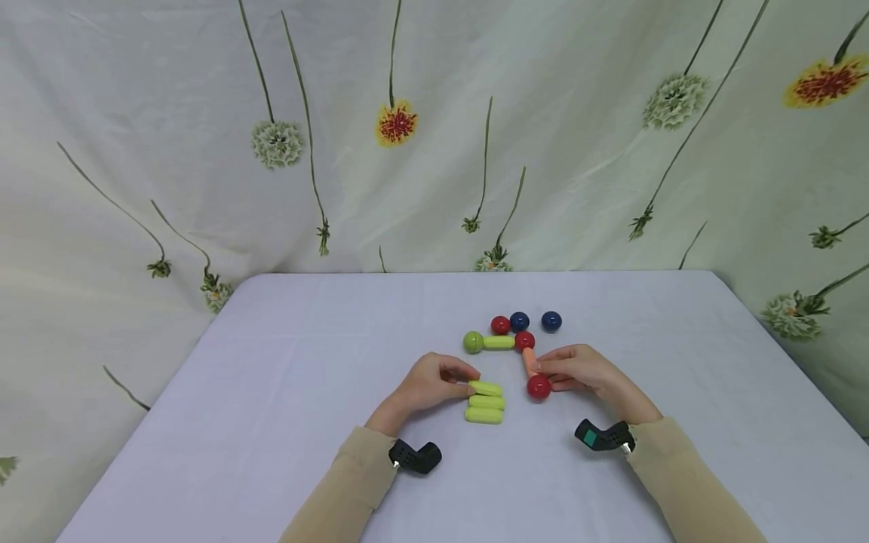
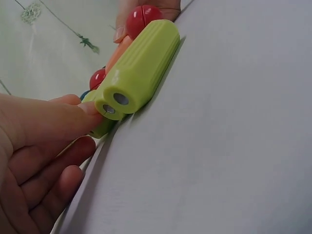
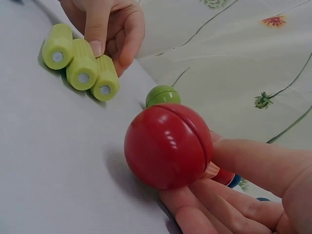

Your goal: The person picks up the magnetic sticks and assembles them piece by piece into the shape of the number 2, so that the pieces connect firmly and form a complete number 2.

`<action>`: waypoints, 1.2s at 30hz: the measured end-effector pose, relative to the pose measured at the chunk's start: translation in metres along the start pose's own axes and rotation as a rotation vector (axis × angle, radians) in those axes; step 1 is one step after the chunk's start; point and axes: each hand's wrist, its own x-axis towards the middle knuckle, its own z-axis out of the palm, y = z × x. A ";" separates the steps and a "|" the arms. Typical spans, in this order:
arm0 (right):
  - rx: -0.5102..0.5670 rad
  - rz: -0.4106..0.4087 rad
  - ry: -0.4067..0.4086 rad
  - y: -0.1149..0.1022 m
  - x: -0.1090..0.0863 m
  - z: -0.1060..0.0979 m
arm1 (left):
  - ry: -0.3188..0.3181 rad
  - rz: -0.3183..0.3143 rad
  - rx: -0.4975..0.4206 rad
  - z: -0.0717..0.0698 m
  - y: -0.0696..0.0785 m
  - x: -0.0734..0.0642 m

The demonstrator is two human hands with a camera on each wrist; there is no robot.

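Three yellow-green rods [image 1: 484, 415] with grey discs in their ends lie side by side on the table. My left hand [image 1: 431, 383] pinches the left end of the farthest rod [image 1: 486, 388] between thumb and fingers. With thumb and fingers, my right hand [image 1: 585, 369] holds an orange rod [image 1: 529, 362] close to the large red ball [image 3: 168, 146] at its near end. The orange rod's far end meets another red ball [image 1: 524, 342]. From there a yellow-green rod [image 1: 498, 342] runs left to a green ball [image 1: 473, 342].
Behind the joined pieces are a loose red ball [image 1: 500, 325], a dark blue ball [image 1: 519, 321] close beside it, and another blue ball [image 1: 551, 321] farther right. A white cloth covers the table [image 1: 305, 339]; a flower-print curtain [image 1: 577, 151] hangs behind its far edge.
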 end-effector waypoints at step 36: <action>0.009 -0.041 -0.029 0.000 -0.003 0.000 | -0.016 -0.021 -0.109 0.017 0.014 -0.008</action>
